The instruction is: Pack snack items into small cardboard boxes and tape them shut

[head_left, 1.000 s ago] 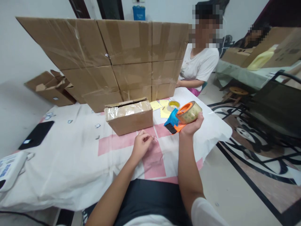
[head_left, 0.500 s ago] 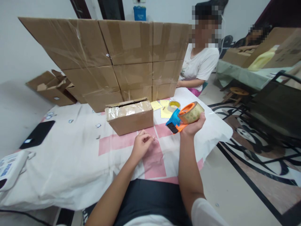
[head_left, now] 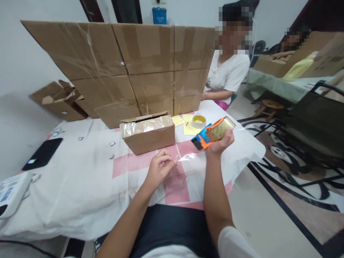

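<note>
My right hand (head_left: 220, 142) is closed round a blue and orange tape dispenser (head_left: 203, 138) loaded with a wide roll of tape (head_left: 220, 128). From the dispenser a shiny strip of transparent tape (head_left: 186, 156) reaches left to my left hand (head_left: 161, 166), whose thumb and fingers pinch its end. Just beyond my left hand stands a small cardboard box (head_left: 150, 138) with tape across its top and a dark gap along its rear top edge. Both hands are apart from the box.
Stacked taped cartons (head_left: 150, 50) form a wall behind the small box. A second tape roll (head_left: 199, 121) lies on yellow sheets (head_left: 188, 129). A black phone-like slab (head_left: 44, 152) is at left. A person in a white shirt (head_left: 228, 71) sits beyond the table's right end.
My right hand has turned the dispenser, so the roll shows more edge-on. A strip of tape now shows between the hands. My left hand has shifted slightly toward me.
</note>
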`<action>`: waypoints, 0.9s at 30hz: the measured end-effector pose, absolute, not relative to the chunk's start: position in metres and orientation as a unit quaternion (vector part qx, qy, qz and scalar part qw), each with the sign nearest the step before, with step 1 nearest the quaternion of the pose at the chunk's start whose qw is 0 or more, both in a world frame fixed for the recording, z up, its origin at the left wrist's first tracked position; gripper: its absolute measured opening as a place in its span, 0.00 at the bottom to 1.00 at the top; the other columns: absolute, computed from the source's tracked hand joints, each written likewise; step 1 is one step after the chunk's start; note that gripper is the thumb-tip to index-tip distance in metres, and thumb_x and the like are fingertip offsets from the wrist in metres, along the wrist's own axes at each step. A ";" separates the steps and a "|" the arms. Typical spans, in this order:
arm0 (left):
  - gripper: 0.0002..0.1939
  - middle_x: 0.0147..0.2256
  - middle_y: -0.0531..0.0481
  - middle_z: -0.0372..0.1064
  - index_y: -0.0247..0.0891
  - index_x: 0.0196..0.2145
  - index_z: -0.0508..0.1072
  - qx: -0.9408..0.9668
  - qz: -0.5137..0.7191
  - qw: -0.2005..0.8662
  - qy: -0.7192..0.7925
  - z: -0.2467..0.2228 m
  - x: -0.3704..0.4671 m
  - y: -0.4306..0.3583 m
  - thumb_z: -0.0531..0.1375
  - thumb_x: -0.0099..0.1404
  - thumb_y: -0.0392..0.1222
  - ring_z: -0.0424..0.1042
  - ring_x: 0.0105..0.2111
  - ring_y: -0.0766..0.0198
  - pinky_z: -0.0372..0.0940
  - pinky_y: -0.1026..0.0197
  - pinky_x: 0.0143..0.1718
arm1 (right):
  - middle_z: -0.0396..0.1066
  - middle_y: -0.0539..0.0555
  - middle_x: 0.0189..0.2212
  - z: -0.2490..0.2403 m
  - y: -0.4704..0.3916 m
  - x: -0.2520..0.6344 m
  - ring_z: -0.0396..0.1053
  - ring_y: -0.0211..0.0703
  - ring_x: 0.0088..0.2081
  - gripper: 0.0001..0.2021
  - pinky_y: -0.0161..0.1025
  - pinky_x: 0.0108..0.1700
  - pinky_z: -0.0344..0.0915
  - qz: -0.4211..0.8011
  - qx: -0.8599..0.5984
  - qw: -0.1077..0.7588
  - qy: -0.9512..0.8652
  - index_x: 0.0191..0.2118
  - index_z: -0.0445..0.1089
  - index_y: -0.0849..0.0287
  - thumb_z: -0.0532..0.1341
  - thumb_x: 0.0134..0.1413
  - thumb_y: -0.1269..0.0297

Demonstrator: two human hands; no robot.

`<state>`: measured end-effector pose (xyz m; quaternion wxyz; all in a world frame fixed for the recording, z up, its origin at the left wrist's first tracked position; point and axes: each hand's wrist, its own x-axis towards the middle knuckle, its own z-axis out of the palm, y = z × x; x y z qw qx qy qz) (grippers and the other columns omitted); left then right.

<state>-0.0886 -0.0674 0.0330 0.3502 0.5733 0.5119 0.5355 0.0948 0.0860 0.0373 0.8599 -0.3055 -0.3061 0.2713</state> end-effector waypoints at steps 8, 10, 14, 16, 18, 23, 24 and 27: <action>0.14 0.28 0.51 0.60 0.41 0.24 0.77 0.592 0.536 0.302 0.521 0.028 -0.094 -0.065 0.62 0.67 0.46 0.63 0.31 0.63 0.57 0.60 0.34 | 0.65 0.48 0.27 0.029 0.087 0.097 0.70 0.44 0.32 0.16 0.42 0.37 0.73 0.244 -0.296 0.864 -0.326 0.34 0.70 0.58 0.57 0.54 0.49; 0.15 0.29 0.51 0.60 0.41 0.24 0.77 0.598 0.533 0.298 0.519 0.027 -0.095 -0.064 0.61 0.67 0.47 0.64 0.31 0.63 0.57 0.60 0.34 | 0.65 0.48 0.26 0.027 0.088 0.098 0.71 0.44 0.32 0.15 0.42 0.38 0.73 0.234 -0.300 0.867 -0.322 0.34 0.69 0.58 0.59 0.53 0.50; 0.17 0.28 0.51 0.60 0.41 0.23 0.76 0.609 0.527 0.288 0.518 0.028 -0.097 -0.064 0.60 0.68 0.48 0.64 0.31 0.63 0.57 0.60 0.35 | 0.65 0.47 0.26 0.024 0.087 0.099 0.70 0.42 0.31 0.14 0.41 0.37 0.72 0.220 -0.296 0.876 -0.310 0.33 0.69 0.58 0.61 0.53 0.51; 0.17 0.29 0.51 0.60 0.41 0.23 0.75 0.612 0.523 0.284 0.520 0.029 -0.097 -0.065 0.60 0.69 0.48 0.64 0.31 0.63 0.57 0.60 0.35 | 0.67 0.47 0.26 0.025 0.084 0.098 0.70 0.42 0.31 0.14 0.40 0.37 0.72 0.222 -0.294 0.877 -0.309 0.34 0.69 0.59 0.61 0.53 0.51; 0.18 0.29 0.51 0.60 0.40 0.23 0.74 0.613 0.520 0.282 0.523 0.030 -0.098 -0.066 0.60 0.69 0.48 0.64 0.32 0.63 0.57 0.60 0.35 | 0.68 0.48 0.27 0.027 0.082 0.097 0.70 0.42 0.30 0.14 0.40 0.36 0.72 0.220 -0.302 0.875 -0.308 0.35 0.70 0.59 0.62 0.54 0.51; 0.18 0.30 0.51 0.59 0.40 0.24 0.74 0.615 0.514 0.273 0.532 0.025 -0.102 -0.065 0.59 0.70 0.49 0.63 0.32 0.63 0.58 0.61 0.34 | 0.70 0.49 0.29 0.039 0.071 0.094 0.71 0.41 0.32 0.15 0.37 0.35 0.72 0.206 -0.308 0.882 -0.291 0.36 0.71 0.60 0.65 0.53 0.52; 0.18 0.31 0.51 0.59 0.40 0.24 0.74 0.614 0.514 0.270 0.535 0.023 -0.103 -0.064 0.59 0.70 0.49 0.63 0.32 0.63 0.58 0.62 0.33 | 0.71 0.50 0.30 0.044 0.068 0.094 0.72 0.42 0.33 0.15 0.37 0.35 0.72 0.211 -0.303 0.886 -0.281 0.37 0.71 0.60 0.65 0.52 0.52; 0.18 0.31 0.50 0.59 0.39 0.24 0.74 0.610 0.515 0.262 0.542 0.017 -0.102 -0.057 0.58 0.70 0.49 0.64 0.33 0.63 0.58 0.63 0.31 | 0.73 0.51 0.30 0.059 0.052 0.088 0.75 0.44 0.33 0.16 0.40 0.36 0.74 0.267 -0.296 0.886 -0.234 0.38 0.72 0.61 0.64 0.54 0.50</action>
